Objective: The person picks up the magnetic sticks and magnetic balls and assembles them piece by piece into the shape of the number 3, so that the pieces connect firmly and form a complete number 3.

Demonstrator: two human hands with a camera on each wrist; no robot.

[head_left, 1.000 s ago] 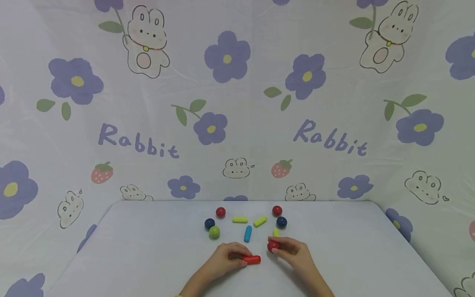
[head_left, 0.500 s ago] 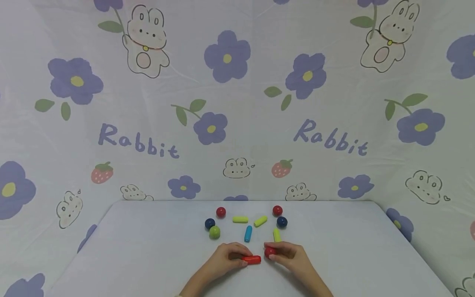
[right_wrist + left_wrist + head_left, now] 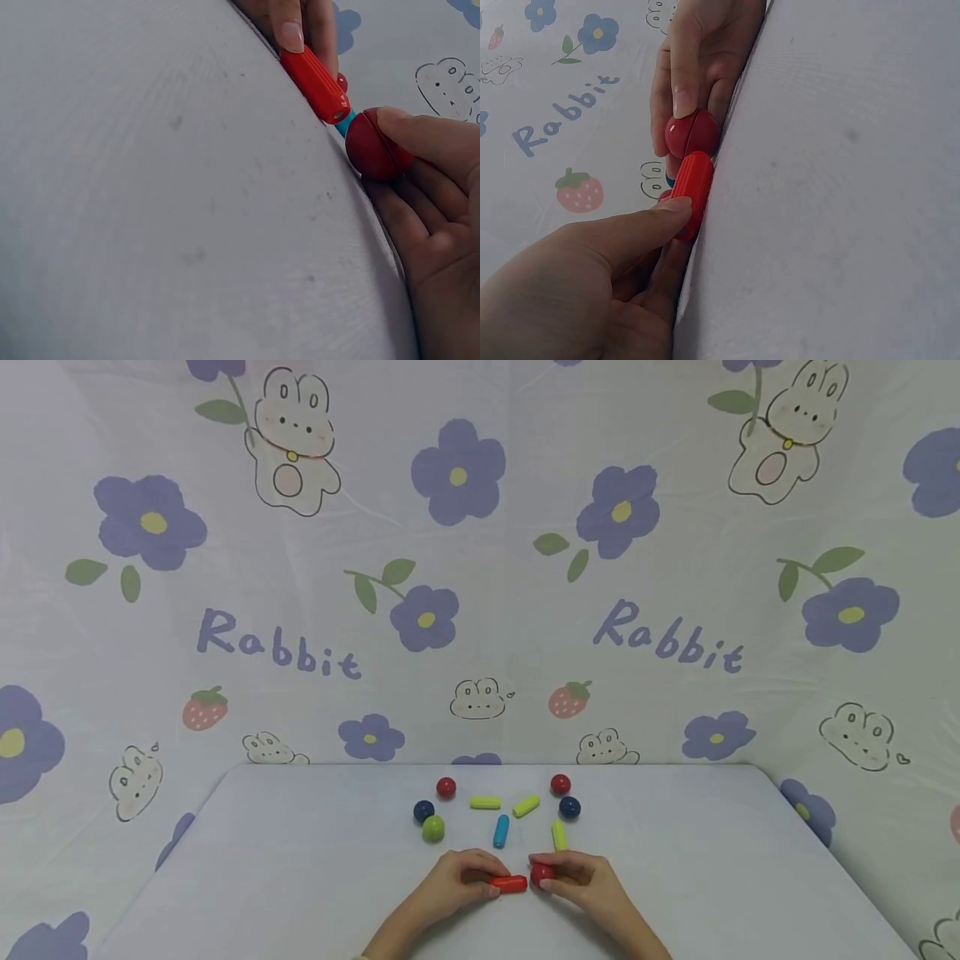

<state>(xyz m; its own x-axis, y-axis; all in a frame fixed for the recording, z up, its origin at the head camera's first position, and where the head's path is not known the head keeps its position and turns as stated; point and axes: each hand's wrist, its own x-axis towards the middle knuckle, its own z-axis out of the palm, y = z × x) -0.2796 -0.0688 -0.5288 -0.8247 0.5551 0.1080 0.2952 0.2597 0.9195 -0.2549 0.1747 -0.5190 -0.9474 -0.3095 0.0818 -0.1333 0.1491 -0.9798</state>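
My left hand [image 3: 452, 889] pinches a red ridged stick [image 3: 513, 884] low over the white table, thumb on its near side. The stick lies roughly level, its free end pointing right. Facing that end, a glossy red ball [image 3: 540, 876] is held between the thumb and fingers of my right hand [image 3: 595, 883]. In the right wrist view a small round hole shows in the end of the stick [image 3: 319, 86], and a thin seam runs round the ball [image 3: 369, 148]. Stick and ball overlap in the left wrist view; a narrow gap shows between them in the head view.
Beyond my hands lie yellow sticks [image 3: 485, 802], a blue stick [image 3: 501, 832], red balls [image 3: 446, 788], dark blue balls [image 3: 570, 808] and a green ball [image 3: 433, 828]. A patterned cloth [image 3: 480, 568] hangs behind the white table [image 3: 300, 860].
My right hand has brought the red ball left and nearer to me, up to the stick's end, uncovering more of a yellow stick. My left hand has stayed in place with the red stick.
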